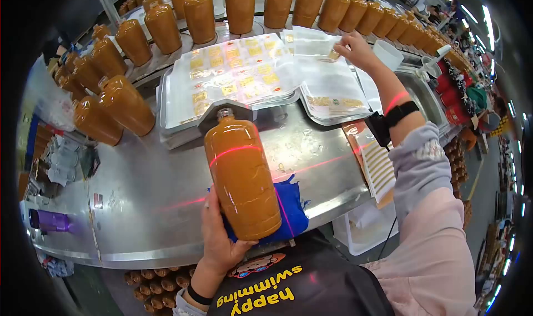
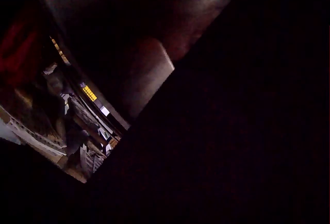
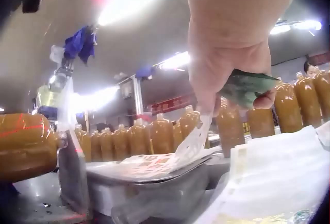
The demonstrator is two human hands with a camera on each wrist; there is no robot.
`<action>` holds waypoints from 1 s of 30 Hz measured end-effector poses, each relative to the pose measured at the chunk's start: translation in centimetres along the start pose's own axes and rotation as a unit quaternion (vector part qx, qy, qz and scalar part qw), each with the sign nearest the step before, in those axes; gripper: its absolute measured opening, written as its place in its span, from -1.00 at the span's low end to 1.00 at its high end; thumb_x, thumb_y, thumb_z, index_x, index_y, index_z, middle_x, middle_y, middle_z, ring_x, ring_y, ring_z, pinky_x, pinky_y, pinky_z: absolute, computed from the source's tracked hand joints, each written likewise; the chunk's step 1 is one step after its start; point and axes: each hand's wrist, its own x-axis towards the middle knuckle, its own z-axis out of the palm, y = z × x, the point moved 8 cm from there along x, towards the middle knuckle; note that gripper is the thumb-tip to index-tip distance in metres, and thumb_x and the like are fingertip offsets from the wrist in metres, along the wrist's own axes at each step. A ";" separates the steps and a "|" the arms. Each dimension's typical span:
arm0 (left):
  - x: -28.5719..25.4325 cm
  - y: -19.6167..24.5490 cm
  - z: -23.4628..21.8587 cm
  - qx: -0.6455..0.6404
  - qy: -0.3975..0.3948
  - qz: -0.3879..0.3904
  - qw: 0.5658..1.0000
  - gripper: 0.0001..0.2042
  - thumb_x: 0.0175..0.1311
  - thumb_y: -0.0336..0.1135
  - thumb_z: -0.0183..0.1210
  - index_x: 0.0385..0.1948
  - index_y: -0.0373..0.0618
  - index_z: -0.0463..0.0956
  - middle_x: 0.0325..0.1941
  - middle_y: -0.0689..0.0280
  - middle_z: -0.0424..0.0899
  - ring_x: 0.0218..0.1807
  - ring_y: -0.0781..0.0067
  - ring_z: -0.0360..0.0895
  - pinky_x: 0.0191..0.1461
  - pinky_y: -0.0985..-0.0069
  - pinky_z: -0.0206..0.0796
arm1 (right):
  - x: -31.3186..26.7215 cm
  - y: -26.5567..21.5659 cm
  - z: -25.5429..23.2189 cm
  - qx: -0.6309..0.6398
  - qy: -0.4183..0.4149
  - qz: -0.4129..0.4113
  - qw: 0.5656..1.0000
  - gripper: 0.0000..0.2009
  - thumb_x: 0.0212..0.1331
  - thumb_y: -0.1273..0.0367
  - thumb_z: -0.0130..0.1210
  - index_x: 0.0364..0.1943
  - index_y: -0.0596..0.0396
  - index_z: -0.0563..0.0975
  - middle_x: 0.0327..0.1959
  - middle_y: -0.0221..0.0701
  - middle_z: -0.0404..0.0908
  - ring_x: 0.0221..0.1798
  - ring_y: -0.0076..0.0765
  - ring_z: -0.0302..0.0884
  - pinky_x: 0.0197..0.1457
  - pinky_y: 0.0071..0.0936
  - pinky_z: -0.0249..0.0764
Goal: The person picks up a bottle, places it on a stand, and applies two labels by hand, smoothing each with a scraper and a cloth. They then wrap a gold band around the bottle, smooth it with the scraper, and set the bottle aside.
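Left hand [image 1: 221,243]: engaged. Its fingers curl against the left side and base of a brown bottle [image 1: 241,177]; the grip spans the lower body. The left wrist view is too dark to confirm finger detail. The bottle lies on its side, base towards the person, its neck at the notch of a grey bracket [image 1: 207,118]. A blue cloth [image 1: 295,211] shows to the right of the bottle's lower half.

Right hand [image 1: 356,48]: beyond the bottle and to its right, well apart from it. Thumb and fingers pinch narrowly on a small yellowish piece [image 1: 333,55]. In the right wrist view, a white strip [image 3: 195,137] hangs near the fingertips and a dark green piece [image 3: 245,87] shows against the curled fingers; its identity cannot be told.

Just beyond the bottle sit label sheets [image 1: 225,72]; beyond and to its right, a second sheet stack [image 1: 333,88]. Farther beyond stand upright bottles [image 1: 240,8].
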 end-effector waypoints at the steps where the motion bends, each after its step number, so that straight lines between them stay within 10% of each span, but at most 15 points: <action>1: 0.0 -0.1 0.1 -0.009 0.001 0.000 1.000 0.10 0.05 0.32 0.25 0.40 -0.43 -0.07 0.33 -0.12 0.25 0.31 -0.10 0.27 0.36 0.11 0.08 | -0.2 2.4 0.9 -0.044 0.000 0.007 0.999 -0.71 0.18 0.14 0.17 -0.33 0.08 0.64 -0.01 -0.07 0.50 0.03 0.02 0.47 0.11 -0.18 0.41; 8: -0.1 -0.7 0.2 0.013 -0.017 0.011 1.000 0.10 0.07 0.34 0.21 0.38 -0.46 -0.07 0.33 -0.17 0.23 0.32 -0.20 0.24 0.38 0.05 0.05 | -4.7 10.5 7.1 -0.204 -0.039 0.246 0.947 -0.65 0.23 0.10 0.02 -0.22 0.06 0.66 0.00 -0.11 0.52 0.08 0.12 0.48 0.19 -0.07 0.44; 16: 1.0 3.0 -0.3 0.134 -0.012 0.026 0.991 0.08 0.04 0.10 0.36 0.38 -0.49 -0.13 0.40 -0.16 0.18 0.38 -0.22 0.17 0.45 -0.08 -0.10 | -2.9 -8.7 -3.2 0.019 0.017 -0.092 0.995 -0.82 0.22 0.30 0.16 -0.28 0.14 0.60 -0.03 -0.19 0.50 0.01 -0.09 0.50 0.06 -0.29 0.44; 22: 0.9 1.3 0.1 0.072 -0.030 0.027 0.997 0.10 0.03 0.01 0.39 0.40 -0.47 -0.20 0.41 -0.10 0.20 0.40 -0.19 0.18 0.47 -0.05 -0.14 | -8.3 -24.6 -11.0 0.258 -0.046 -0.230 0.937 -0.83 0.27 0.32 0.15 -0.30 0.15 0.51 -0.06 -0.27 0.48 -0.06 -0.20 0.48 0.01 -0.41 0.40; 27: 0.8 1.3 -0.4 0.075 -0.070 0.020 0.995 0.09 0.06 -0.05 0.38 0.43 -0.42 -0.26 0.38 -0.11 0.22 0.41 -0.09 0.19 0.50 0.10 -0.15 | -10.5 -30.4 -7.5 0.345 -0.125 -0.259 0.893 -0.88 0.24 0.42 0.16 -0.37 0.13 0.46 -0.07 -0.32 0.45 -0.19 -0.41 0.43 -0.10 -0.48 0.40; 30: 1.4 0.4 -0.9 -0.333 -0.027 -0.087 0.939 0.05 0.13 -0.10 0.33 0.44 -0.40 -0.29 0.35 -0.07 0.22 0.40 0.07 0.19 0.48 0.27 -0.07 | -10.8 -31.1 -3.5 0.349 -0.125 -0.238 0.898 -0.83 0.21 0.36 0.22 -0.37 0.14 0.48 -0.10 -0.30 0.47 -0.10 -0.24 0.49 -0.02 -0.37 0.45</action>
